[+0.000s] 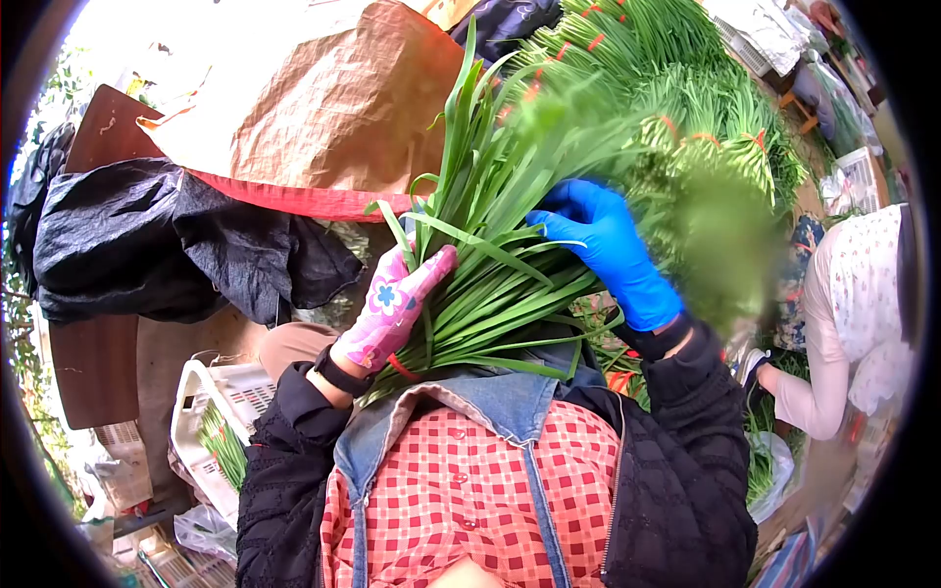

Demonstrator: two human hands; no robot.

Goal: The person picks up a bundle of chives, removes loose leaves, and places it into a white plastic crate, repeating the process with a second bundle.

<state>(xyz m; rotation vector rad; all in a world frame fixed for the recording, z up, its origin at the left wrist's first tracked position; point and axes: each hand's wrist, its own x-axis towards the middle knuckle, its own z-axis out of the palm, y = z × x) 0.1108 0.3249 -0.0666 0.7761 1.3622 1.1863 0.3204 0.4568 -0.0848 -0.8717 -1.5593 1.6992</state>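
Note:
A loose bunch of long green leaves (500, 235) fans out in front of the chest. My left hand (392, 299), in a pink flowered glove, is wrapped round its left side, thumb on top. In a blue glove, my right hand (608, 245) is at the bunch's right side with fingers curled on the leaves; some fingertips are hidden among them. A red band (402, 368) shows at the lower end of the bunch, below my left hand.
Banded green bundles (706, 118) are piled at the upper right. A brown sheet (343, 108) and black cloth (127, 235) lie at the upper left. At the left stands a white basket (186, 412) with greens. Another person (853, 304) is at the right edge.

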